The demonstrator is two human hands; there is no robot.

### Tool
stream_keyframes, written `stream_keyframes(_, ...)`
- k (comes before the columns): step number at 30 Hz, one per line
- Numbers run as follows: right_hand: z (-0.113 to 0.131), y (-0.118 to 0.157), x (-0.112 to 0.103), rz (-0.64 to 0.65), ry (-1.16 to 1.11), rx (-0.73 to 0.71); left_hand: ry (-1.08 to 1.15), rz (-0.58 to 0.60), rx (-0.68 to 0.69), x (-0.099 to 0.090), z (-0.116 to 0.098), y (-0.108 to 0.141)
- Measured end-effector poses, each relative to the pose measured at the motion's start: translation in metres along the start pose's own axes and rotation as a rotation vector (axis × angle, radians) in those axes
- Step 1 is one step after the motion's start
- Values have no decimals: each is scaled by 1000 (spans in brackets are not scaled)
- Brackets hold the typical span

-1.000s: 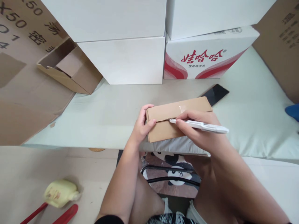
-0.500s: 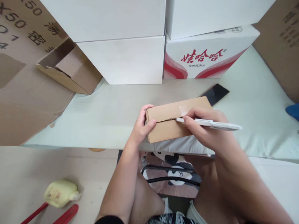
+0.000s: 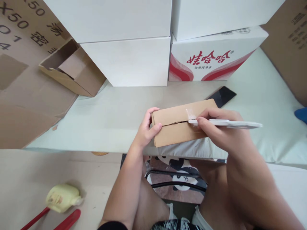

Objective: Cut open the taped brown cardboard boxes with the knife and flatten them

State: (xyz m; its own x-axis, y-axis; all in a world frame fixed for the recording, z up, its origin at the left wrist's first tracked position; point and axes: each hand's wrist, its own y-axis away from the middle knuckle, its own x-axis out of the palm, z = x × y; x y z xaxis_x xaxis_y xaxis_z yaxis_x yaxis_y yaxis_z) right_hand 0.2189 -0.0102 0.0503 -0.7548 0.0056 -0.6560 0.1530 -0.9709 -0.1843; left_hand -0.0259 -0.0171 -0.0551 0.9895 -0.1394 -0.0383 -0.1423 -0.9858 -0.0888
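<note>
A small brown cardboard box (image 3: 172,111) lies at a slant near the front edge of the pale green cloth. My left hand (image 3: 148,127) grips its left end, thumb on the top and fingers around the far side. In my right hand (image 3: 218,129) is a slim white utility knife (image 3: 230,123), held between thumb and fingers. Its tip rests on the seam between the two flaps, at a strip of clear tape (image 3: 190,114). Left of the tip the seam gapes slightly, with a ragged edge. My right hand covers part of the box's right end.
White cartons (image 3: 124,64) and a red-and-white carton (image 3: 203,68) stand along the back. A black phone (image 3: 223,95) lies behind the box. At left are an open cardboard tray (image 3: 83,76) and a large carton (image 3: 31,105). A yellow bottle (image 3: 62,198) lies on the floor.
My right hand has slid the utility knife rightward along the seam to the tape. The open gap reaches farther right. My left hand keeps its grip on the cardboard box.
</note>
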Motion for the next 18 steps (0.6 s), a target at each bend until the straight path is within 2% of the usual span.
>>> stream_keyframes(18, -2, -1, -3, -11, -20, 24, 2, 8, -9, 1, -2, -1)
